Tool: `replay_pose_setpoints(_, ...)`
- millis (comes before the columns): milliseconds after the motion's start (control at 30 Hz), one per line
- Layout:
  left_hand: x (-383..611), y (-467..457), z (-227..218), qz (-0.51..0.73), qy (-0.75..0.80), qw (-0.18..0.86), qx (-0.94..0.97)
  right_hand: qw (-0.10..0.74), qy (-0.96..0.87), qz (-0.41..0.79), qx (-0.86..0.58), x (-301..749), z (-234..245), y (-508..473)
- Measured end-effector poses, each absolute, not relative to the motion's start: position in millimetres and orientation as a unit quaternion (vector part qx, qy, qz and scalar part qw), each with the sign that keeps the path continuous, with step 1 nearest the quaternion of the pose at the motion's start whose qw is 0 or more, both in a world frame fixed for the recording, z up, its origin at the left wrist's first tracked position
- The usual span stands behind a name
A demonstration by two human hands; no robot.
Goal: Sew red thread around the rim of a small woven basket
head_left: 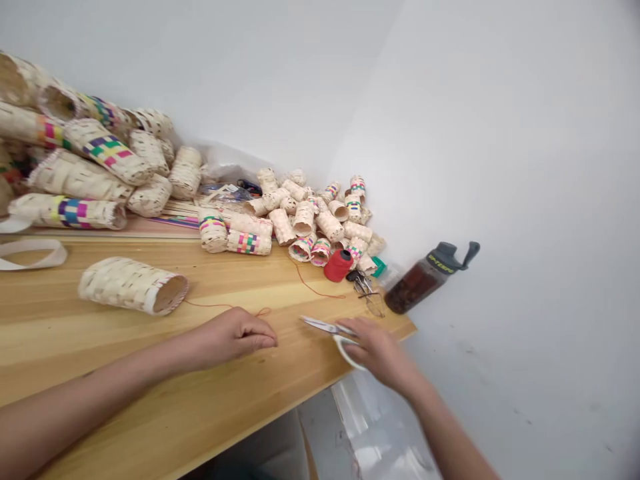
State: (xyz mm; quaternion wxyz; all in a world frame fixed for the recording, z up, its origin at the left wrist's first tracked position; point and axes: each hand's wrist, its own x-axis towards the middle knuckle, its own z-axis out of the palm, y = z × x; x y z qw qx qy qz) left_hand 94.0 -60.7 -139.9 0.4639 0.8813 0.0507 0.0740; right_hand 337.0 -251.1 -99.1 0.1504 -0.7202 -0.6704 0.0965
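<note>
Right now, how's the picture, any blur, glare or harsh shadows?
Head view: light looks soft and even, with no hard shadows on the wooden table; head view: pale shine on the clear plastic below the table's edge; head view: the right hand looks slightly soft, while the lettering on the bottle is readable.

Over a light-brown wooden surface [225, 400], the left hand [245, 337] has thumb and fingers together near a red thread [210, 306] running to a cream woven cylindrical basket [120, 285] on its side. The right hand [373, 347] grips silver-bladed, white-handled scissors [320, 325]; beyond is a red thread spool [337, 267].
</note>
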Motion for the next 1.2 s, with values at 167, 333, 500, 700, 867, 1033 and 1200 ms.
replay_pose_setpoints(167, 95, -63, -144, 0.068, 0.040, 0.455, 0.887, 0.174, -0.691, 0.035, -0.701, 297, -146, -165)
replay_pose_setpoints(333, 96, -64, -150, 0.053, 0.025, 0.442, 0.895, 0.173, -0.719, 0.022, -0.673, 286, -147, -133)
replay_pose_setpoints(500, 97, -62, -152, 0.054, 0.010, 0.446, 0.893, 0.180, -0.634, -0.031, -0.751, 338, -141, -147)
replay_pose_setpoints(700, 99, -63, -154, 0.058, 0.022, 0.420, 0.905, 0.091, -0.512, -0.039, -0.853, 407, -139, -178)
replay_pose_setpoints(867, 95, -75, -147, 0.076, 0.019, 0.313, 0.947, 0.027, -0.488, -0.044, -0.871, 403, -153, -174)
replay_pose_setpoints(1033, 91, -80, -125, 0.163, -0.001, 0.204, 0.965, 0.018, -0.509, -0.062, -0.858, 390, -153, -179)
replay_pose_setpoints(1200, 85, -75, -105, 0.250, 0.006, 0.193, 0.949, 0.059, -0.579, -0.048, -0.812, 355, -124, -195)
